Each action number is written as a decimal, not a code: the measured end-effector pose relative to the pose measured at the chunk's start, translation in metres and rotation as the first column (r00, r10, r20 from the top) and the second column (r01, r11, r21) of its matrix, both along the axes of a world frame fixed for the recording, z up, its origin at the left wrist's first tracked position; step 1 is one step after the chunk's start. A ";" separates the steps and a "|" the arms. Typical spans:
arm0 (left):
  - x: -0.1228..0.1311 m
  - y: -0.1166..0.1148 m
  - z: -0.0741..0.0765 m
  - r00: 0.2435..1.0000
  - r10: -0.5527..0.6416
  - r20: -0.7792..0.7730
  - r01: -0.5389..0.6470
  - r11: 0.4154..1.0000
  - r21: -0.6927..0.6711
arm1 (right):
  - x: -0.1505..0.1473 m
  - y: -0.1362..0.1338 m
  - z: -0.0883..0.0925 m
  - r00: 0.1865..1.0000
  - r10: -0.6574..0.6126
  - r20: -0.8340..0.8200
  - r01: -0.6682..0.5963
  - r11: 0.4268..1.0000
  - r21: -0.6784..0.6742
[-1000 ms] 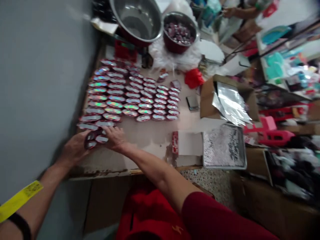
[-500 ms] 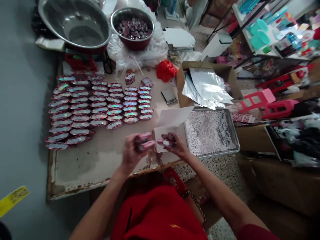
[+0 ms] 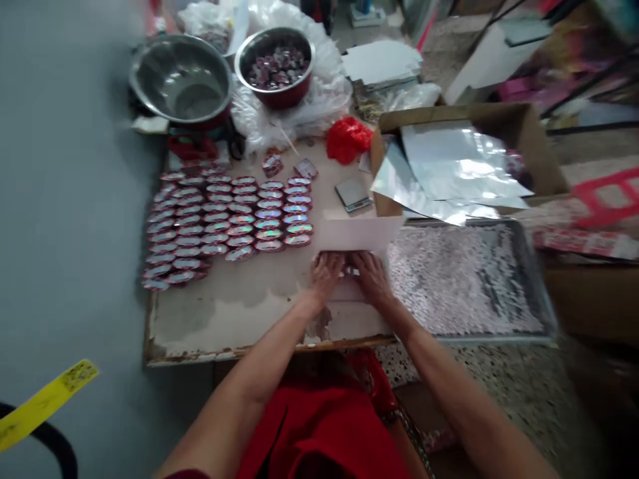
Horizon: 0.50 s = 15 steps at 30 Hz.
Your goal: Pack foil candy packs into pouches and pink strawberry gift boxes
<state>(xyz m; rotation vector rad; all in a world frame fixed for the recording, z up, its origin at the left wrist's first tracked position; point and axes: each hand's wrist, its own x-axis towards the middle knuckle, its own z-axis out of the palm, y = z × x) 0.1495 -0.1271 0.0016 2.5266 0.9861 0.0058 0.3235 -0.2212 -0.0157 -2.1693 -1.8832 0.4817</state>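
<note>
A small white cardboard box (image 3: 349, 293) lies near the table's front edge with its lid flap (image 3: 364, 233) standing up at the back. Both hands reach into it side by side. My left hand (image 3: 327, 271) is closed against shiny packets (image 3: 351, 271), its fingers pointing away from me. My right hand (image 3: 370, 274) presses in from the other side, fingers curved down over the same packets. Only a pale sliver of them shows between the hands; the fingertips are partly hidden. Rows of red-edged, silvery packets (image 3: 229, 219) stand to the left.
To the right is a metal tray (image 3: 542, 293) full of small pale pieces. Behind it stands a carton (image 3: 544, 146) with silver sheets (image 3: 464, 163). A small scale (image 3: 352, 194), a red bag (image 3: 348, 140) and metal bowls (image 3: 182, 80) sit further back.
Both hands have come together inside the white box, the left moving right with its packets. The view has shifted, so the table's contents sit differently in the picture.
</note>
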 end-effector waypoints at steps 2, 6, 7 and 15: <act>0.013 -0.007 -0.007 0.999 0.051 -0.006 -0.051 0.999 0.018 | 0.004 0.000 -0.002 0.998 -0.019 0.060 0.016 0.998 0.054; -0.018 -0.003 -0.011 0.987 0.059 0.148 -0.092 0.970 0.225 | -0.006 -0.008 0.016 0.990 -0.120 0.069 0.103 0.973 0.207; -0.044 0.003 -0.007 0.980 0.074 0.183 -0.123 0.954 0.272 | -0.017 -0.010 0.024 0.990 -0.138 0.013 0.130 0.959 0.250; -0.386 0.099 0.052 0.683 0.730 0.022 -0.691 0.636 0.343 | -0.189 0.060 0.044 0.784 0.264 -0.561 -0.131 0.955 0.266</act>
